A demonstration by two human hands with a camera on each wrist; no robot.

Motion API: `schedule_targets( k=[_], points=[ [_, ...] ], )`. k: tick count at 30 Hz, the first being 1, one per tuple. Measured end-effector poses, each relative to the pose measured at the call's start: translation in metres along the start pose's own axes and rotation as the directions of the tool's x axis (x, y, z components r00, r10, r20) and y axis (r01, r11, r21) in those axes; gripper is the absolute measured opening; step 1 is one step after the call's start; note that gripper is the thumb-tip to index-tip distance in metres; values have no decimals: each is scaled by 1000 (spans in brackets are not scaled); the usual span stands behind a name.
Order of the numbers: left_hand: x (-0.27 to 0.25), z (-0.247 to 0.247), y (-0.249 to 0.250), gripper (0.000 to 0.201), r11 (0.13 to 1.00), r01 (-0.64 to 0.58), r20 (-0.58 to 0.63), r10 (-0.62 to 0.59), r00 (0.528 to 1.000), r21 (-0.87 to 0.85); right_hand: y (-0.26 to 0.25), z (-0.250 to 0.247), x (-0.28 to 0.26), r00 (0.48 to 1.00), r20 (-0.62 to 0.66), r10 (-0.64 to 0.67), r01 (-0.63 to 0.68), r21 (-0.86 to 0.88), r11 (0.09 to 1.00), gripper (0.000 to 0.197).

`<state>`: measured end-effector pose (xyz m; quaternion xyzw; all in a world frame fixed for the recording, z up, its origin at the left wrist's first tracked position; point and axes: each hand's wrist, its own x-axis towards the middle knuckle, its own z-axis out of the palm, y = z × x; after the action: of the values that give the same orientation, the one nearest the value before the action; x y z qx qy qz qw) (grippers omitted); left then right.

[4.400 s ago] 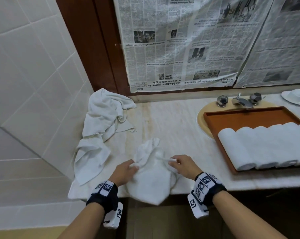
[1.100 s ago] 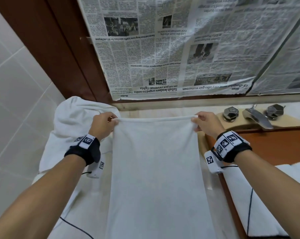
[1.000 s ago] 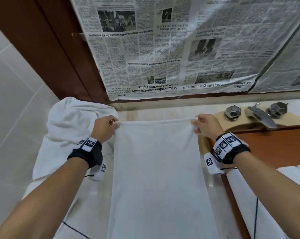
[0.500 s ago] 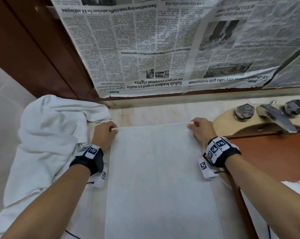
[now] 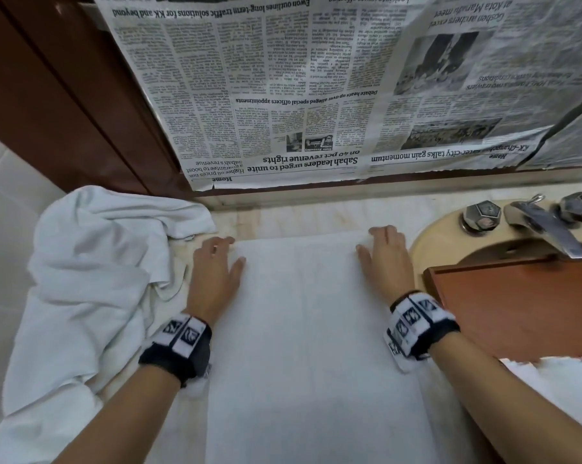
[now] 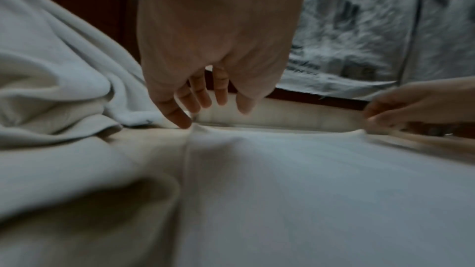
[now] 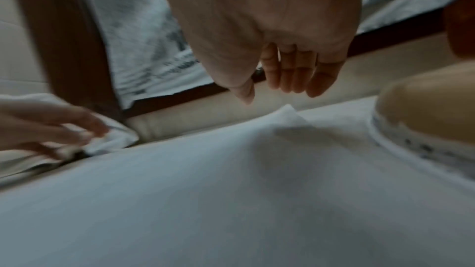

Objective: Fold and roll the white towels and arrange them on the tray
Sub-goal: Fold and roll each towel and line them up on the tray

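Here the white towel [image 5: 309,346] lay spread flat on the counter [image 5: 316,216], its far edge short of the counter's back edge, likely laid out square so it could be folded evenly. The left hand [image 5: 214,276] and right hand [image 5: 386,262] rested released, fingers loosely extended, grasping nothing, at the far corners, probably to smooth them. The tray [image 5: 517,309] waited near the counter's right end, crumpled towels [image 5: 92,279] at its left.
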<state>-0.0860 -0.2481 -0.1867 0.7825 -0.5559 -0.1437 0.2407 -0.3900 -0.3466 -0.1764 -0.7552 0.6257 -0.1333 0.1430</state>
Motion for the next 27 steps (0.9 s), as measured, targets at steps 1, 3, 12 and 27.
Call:
schedule_targets(
  k=[1, 3, 12, 27],
  points=[
    [-12, 4, 2, 48, 999, -46, 31, 45, 998, 13, -3, 4, -14, 997, 31, -71, 72, -5, 997, 48],
    [-27, 16, 4, 66, 993, -83, 148, 70, 986, 85, -10, 13, -36, 972, 204, -119, 121, 0, 993, 63],
    [-28, 41, 11, 90, 946, -52, 334, -60, 941, 319, -19, 38, -41, 914, 398, -77, 152, -162, 975, 85],
    [17, 49, 19, 80, 942, -45, 345, -78, 936, 334, -14, 41, 6, 915, 398, -73, 141, -144, 979, 87]
  ],
)
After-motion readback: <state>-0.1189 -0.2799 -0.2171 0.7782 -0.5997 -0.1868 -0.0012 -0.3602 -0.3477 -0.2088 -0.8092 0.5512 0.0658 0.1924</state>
